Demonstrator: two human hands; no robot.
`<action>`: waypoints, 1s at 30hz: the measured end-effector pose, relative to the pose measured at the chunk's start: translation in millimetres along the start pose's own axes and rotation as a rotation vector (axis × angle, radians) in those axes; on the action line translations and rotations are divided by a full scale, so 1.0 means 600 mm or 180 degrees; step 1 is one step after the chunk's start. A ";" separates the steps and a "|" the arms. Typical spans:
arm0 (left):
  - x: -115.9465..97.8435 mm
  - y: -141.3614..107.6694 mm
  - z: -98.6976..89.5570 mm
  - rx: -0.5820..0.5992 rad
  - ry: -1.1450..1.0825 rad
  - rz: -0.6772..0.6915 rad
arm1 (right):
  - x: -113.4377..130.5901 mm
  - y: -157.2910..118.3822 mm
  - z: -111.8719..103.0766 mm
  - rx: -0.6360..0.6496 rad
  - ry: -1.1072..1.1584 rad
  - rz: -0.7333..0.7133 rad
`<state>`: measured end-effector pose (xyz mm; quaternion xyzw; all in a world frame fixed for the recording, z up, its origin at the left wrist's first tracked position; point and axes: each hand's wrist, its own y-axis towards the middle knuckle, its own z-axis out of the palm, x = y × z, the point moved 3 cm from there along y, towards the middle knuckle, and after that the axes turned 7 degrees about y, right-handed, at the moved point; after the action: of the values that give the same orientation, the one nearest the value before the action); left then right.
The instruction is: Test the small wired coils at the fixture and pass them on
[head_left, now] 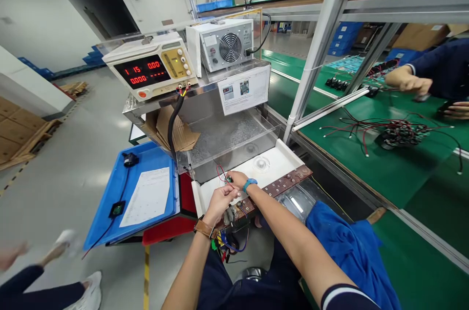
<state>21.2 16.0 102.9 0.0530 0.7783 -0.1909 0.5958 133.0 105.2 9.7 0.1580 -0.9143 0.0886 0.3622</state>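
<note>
While right fingers (232, 175) pinch a green board (229, 180), tugging could strain red wire (218, 172) beyond them; left fingers (227, 193): hold unclear.

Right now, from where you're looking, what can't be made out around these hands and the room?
In the head view:
Small green part: too small, and partly covered by the right hand.
Left hand: its own fingers hide what its fingertips touch.
Paper sheet: writing too small to read.
Co-worker's sleeve: cut off by the right edge.
Upper white shoe: blurred.
</note>
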 end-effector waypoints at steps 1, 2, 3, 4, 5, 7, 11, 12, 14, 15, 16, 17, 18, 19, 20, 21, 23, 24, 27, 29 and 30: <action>0.002 0.002 -0.002 0.0004 0.0069 0.0036 | 0.000 0.000 0.001 -0.0004 0.0000 0.0011; 0.005 0.004 -0.003 0.0006 0.0136 0.0069 | -0.001 0.000 0.001 -0.0011 0.0002 0.0019; 0.009 0.005 -0.004 0.0009 0.0200 0.0091 | -0.001 0.001 0.003 -0.0024 0.0006 0.0024; 0.014 0.006 -0.003 0.0011 0.0260 0.0103 | -0.002 0.001 0.004 -0.0040 0.0012 0.0022; 0.018 0.007 -0.003 0.0014 0.0317 0.0103 | -0.003 0.001 0.005 -0.0061 0.0019 0.0016; 0.028 0.007 0.000 0.0017 0.0424 0.0078 | -0.004 0.002 0.007 -0.0098 0.0025 -0.0001; 0.040 0.007 0.006 -0.0010 0.0577 0.0028 | -0.006 0.002 0.009 -0.0108 -0.0003 -0.0019; 0.041 0.007 0.008 -0.0016 0.0601 0.0026 | -0.006 0.002 0.009 -0.0104 -0.0007 -0.0024; 0.043 0.007 0.009 -0.0026 0.0642 0.0035 | -0.005 0.002 0.008 -0.0090 -0.0013 -0.0024; 0.044 0.008 0.009 -0.0032 0.0661 0.0044 | -0.005 0.002 0.008 -0.0082 -0.0015 -0.0017; 0.045 0.008 0.009 -0.0039 0.0681 0.0054 | -0.005 0.001 0.007 -0.0076 -0.0015 -0.0008; 0.046 0.009 0.009 -0.0050 0.0699 0.0063 | -0.004 0.001 0.007 -0.0073 -0.0011 0.0002; 0.048 0.010 0.009 -0.0063 0.0715 0.0070 | -0.004 0.001 0.006 -0.0074 -0.0003 0.0011; 0.050 0.010 0.009 -0.0075 0.0728 0.0073 | -0.003 0.001 0.006 -0.0077 0.0008 0.0020; 0.052 0.011 0.009 -0.0082 0.0737 0.0072 | -0.002 0.000 0.005 -0.0080 0.0019 0.0031; 0.054 0.012 0.009 -0.0087 0.0743 0.0069 | -0.001 0.000 0.005 -0.0081 0.0029 0.0043; 0.059 0.013 0.010 -0.0096 0.0754 0.0061 | 0.001 -0.001 0.003 -0.0081 0.0042 0.0066; 0.061 0.014 0.010 -0.0105 0.0761 0.0058 | 0.002 -0.002 0.002 -0.0078 0.0048 0.0073; 0.065 0.014 0.011 -0.0134 0.0775 0.0049 | 0.007 -0.005 -0.001 -0.0074 0.0071 0.0070; 0.066 0.014 0.012 -0.0146 0.0773 0.0054 | 0.011 -0.006 -0.001 -0.0075 0.0078 0.0092; 0.067 0.014 0.012 -0.0151 0.0773 0.0059 | 0.012 -0.007 -0.002 -0.0077 0.0075 0.0112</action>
<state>19.0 15.2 61.4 0.0687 0.8486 -0.1591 0.4999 130.1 100.0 15.6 0.1365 -0.9136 0.0857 0.3733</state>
